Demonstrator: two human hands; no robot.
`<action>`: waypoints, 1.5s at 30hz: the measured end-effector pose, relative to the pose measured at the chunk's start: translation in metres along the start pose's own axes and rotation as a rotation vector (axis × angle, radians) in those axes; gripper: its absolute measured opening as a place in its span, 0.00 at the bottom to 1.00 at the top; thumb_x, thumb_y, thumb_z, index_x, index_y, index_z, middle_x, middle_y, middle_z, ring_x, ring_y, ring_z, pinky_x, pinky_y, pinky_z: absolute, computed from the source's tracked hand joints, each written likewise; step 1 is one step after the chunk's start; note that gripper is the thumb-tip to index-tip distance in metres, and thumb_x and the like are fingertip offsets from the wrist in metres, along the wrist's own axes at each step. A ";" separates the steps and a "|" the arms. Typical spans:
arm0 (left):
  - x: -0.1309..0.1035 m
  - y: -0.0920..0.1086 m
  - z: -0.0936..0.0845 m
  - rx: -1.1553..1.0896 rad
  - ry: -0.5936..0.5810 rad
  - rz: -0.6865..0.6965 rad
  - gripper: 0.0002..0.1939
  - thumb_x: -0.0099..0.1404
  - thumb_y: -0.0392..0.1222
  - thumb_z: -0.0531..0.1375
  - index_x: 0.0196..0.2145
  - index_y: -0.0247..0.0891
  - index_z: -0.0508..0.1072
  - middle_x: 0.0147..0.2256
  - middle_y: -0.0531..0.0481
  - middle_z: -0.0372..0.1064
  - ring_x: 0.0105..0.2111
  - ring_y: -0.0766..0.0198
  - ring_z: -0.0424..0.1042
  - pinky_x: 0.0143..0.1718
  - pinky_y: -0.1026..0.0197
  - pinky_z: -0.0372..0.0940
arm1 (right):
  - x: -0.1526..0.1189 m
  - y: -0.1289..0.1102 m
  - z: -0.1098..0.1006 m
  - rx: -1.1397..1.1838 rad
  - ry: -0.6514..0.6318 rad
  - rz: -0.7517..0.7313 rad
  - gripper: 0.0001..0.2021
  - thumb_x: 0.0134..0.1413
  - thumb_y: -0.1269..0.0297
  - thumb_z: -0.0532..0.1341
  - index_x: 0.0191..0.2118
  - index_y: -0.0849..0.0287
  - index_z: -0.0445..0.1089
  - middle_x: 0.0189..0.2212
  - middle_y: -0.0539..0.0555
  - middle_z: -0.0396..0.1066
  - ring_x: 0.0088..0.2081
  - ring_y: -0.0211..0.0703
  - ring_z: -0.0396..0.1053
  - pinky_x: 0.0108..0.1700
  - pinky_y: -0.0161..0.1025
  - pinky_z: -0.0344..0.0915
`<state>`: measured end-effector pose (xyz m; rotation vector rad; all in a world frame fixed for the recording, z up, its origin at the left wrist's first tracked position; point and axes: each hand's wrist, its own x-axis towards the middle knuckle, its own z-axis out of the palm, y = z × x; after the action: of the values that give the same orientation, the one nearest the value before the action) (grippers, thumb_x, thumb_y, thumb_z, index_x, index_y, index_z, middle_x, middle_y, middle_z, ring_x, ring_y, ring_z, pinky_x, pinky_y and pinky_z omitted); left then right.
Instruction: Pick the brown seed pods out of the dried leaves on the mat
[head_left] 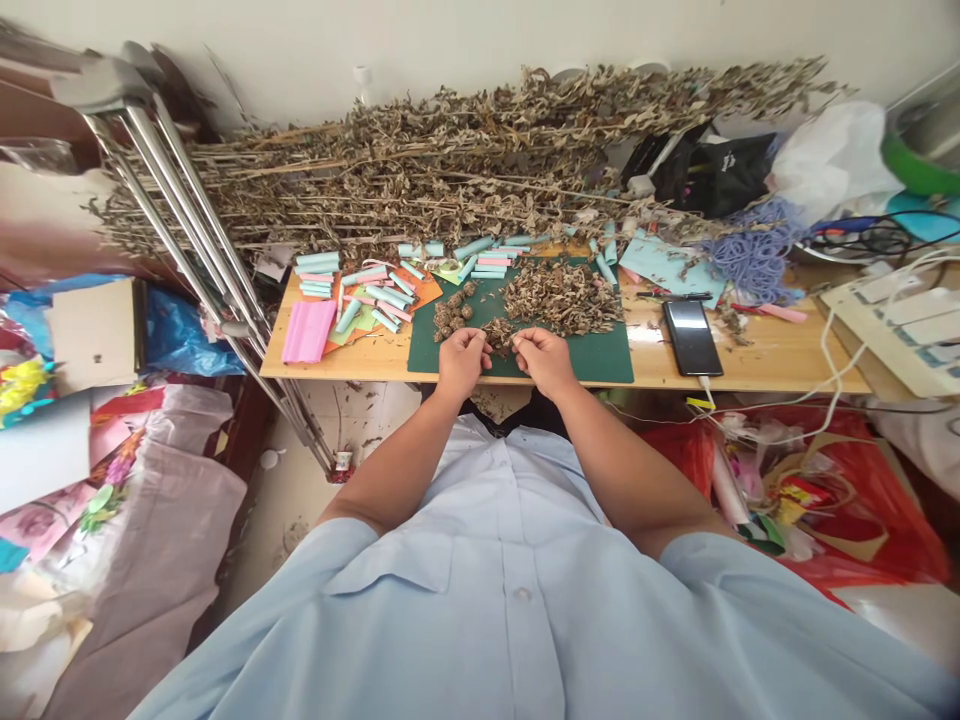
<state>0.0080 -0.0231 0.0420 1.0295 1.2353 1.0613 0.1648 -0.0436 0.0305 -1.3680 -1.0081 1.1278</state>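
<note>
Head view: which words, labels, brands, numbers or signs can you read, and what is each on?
None can be read.
Black bag: white lettering, too small and blurred.
Red-and-yellow packet: printing, too blurred.
Small white-and-red container: marks, too small.
Beige box: one dark mark, too small.

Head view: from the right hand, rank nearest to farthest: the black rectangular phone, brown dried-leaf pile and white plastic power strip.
1. Dried-leaf pile: just beyond the right hand.
2. Phone: rightward.
3. Power strip: far right.
</note>
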 end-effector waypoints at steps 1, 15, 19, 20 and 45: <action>0.001 0.000 0.000 -0.003 0.002 -0.009 0.09 0.66 0.45 0.59 0.35 0.37 0.71 0.27 0.53 0.70 0.17 0.72 0.67 0.17 0.68 0.52 | 0.000 0.000 0.000 0.002 -0.011 -0.003 0.08 0.52 0.58 0.64 0.29 0.57 0.71 0.15 0.45 0.64 0.16 0.32 0.59 0.19 0.31 0.53; 0.001 -0.006 0.001 -0.014 -0.017 0.030 0.13 0.62 0.38 0.62 0.45 0.37 0.72 0.38 0.48 0.77 0.21 0.71 0.71 0.22 0.68 0.61 | 0.000 0.003 -0.002 -0.024 -0.028 -0.042 0.10 0.52 0.55 0.65 0.31 0.56 0.73 0.18 0.45 0.66 0.17 0.33 0.60 0.21 0.32 0.56; -0.002 -0.004 0.001 0.046 -0.014 0.054 0.11 0.61 0.42 0.65 0.41 0.37 0.75 0.37 0.49 0.77 0.22 0.71 0.72 0.22 0.68 0.60 | -0.001 0.001 -0.002 -0.019 -0.026 -0.040 0.10 0.52 0.55 0.65 0.31 0.56 0.73 0.18 0.45 0.66 0.17 0.33 0.60 0.21 0.32 0.56; -0.002 -0.004 0.001 0.052 -0.008 0.052 0.11 0.62 0.43 0.64 0.41 0.37 0.76 0.36 0.49 0.77 0.22 0.71 0.72 0.22 0.68 0.60 | -0.002 0.000 -0.002 -0.015 -0.030 -0.041 0.10 0.52 0.55 0.65 0.31 0.56 0.73 0.17 0.45 0.66 0.17 0.33 0.60 0.21 0.32 0.56; -0.012 0.006 -0.001 0.420 -0.202 0.323 0.07 0.64 0.41 0.60 0.31 0.37 0.77 0.29 0.52 0.71 0.31 0.66 0.67 0.35 0.65 0.60 | -0.007 -0.006 -0.001 -0.124 -0.050 -0.057 0.11 0.52 0.53 0.65 0.33 0.56 0.74 0.16 0.44 0.63 0.19 0.35 0.59 0.23 0.33 0.57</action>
<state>0.0065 -0.0341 0.0499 1.6626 1.1750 0.9263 0.1640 -0.0500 0.0371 -1.4062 -1.1623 1.0764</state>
